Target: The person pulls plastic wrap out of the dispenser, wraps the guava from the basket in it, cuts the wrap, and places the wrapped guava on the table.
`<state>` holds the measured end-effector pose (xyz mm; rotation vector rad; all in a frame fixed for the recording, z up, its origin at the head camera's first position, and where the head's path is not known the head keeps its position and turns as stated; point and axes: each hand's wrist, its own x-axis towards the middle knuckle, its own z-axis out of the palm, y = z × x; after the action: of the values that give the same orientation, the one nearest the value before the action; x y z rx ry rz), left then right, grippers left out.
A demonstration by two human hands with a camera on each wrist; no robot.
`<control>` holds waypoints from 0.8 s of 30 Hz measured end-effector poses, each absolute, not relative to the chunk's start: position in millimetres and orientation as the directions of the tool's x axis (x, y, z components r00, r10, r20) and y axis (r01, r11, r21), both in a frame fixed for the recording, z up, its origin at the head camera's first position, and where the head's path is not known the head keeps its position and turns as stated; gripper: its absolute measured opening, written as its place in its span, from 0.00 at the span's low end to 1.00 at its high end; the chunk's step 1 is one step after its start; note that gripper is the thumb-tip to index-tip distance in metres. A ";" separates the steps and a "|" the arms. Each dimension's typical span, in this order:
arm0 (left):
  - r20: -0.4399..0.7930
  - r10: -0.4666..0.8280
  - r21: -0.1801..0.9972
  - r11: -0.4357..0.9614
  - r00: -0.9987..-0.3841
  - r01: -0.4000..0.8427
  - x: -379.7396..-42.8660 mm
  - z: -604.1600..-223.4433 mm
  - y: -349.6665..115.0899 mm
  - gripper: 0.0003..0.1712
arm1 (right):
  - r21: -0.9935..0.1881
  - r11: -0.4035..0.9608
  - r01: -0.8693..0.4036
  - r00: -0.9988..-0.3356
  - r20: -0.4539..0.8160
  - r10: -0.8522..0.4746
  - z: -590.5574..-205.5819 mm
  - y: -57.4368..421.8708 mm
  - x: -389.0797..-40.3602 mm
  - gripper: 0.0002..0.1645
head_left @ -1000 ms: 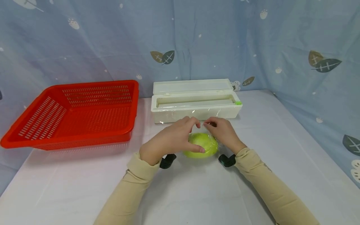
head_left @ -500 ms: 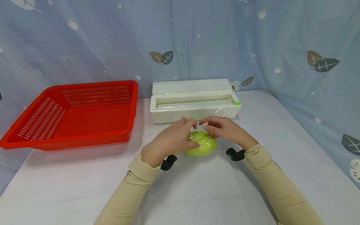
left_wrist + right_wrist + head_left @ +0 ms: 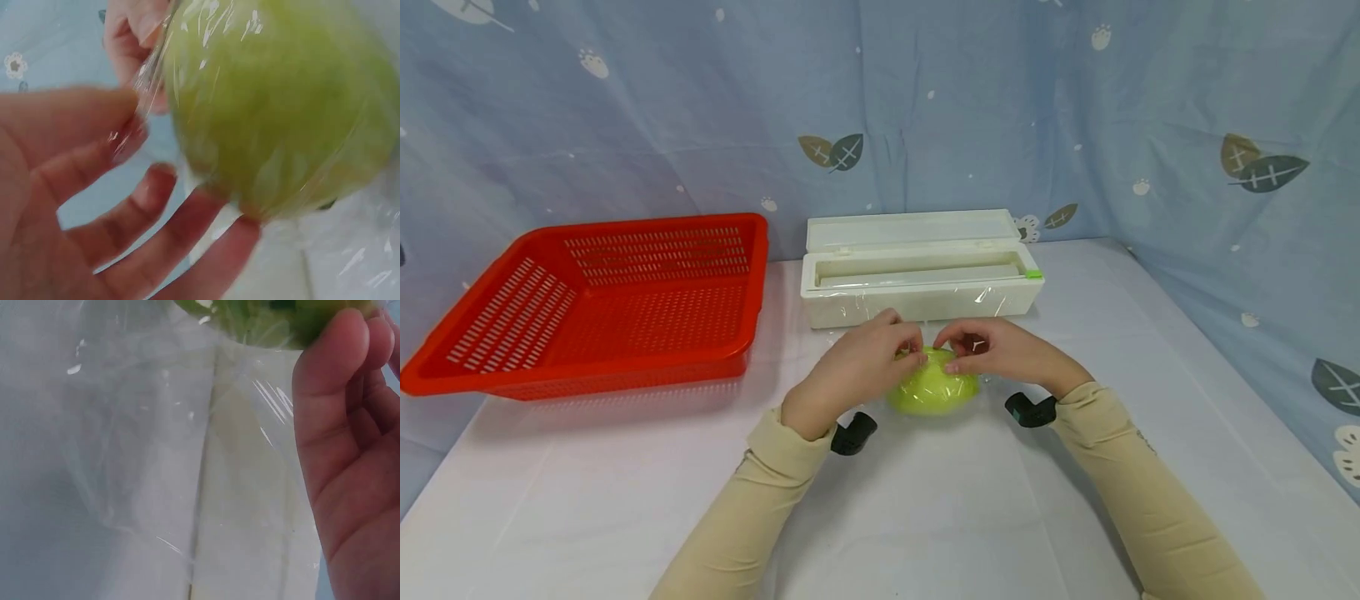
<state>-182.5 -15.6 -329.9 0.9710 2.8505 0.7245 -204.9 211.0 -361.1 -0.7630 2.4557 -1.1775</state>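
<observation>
In the middle of the table lies a smooth, rounded yellow-green thing, like a fruit or vegetable, under shiny clear cling film. My left hand is at its far left side. In the left wrist view, that thumb and forefinger pinch a fold of the film beside the yellow-green thing, and other fingertips reach its edge. My right hand is at the far right side, thumb and fingertips brought together at the film there. The right wrist view shows the right thumb against the film at the thing's edge.
Behind the hands stands a long white cling film box, its lid raised, with a green slider at the right end. A red plastic basket sits to the left. Patterned blue cloth hangs behind the white-covered table.
My left thumb and fingers have drawn together from a wide spread into a pinch. My right hand has shifted slightly right, opened its fingers and brought them together again over the thing's far edge.
</observation>
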 end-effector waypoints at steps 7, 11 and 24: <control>0.179 0.508 0.483 0.701 -0.842 0.525 -187.0 -335.6 -11.8 0.03 | -0.825 0.496 -0.271 -0.835 -0.056 -0.548 -364.0 209.0 -206.6 0.16; 0.169 0.477 0.558 0.675 -0.863 0.482 -189.2 -337.8 -11.9 0.04 | -0.843 0.477 -0.249 -0.845 -0.051 -0.532 -365.6 209.0 -207.9 0.14; 0.206 0.318 0.691 0.622 -0.925 0.368 -197.8 -354.9 -9.1 0.05 | -0.837 0.489 -0.245 -0.913 0.030 -0.406 -373.9 199.7 -208.7 0.12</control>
<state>-197.8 -9.1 -354.9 0.6110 2.8864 1.2523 -208.7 199.7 -373.9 -0.5650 2.5581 -1.3966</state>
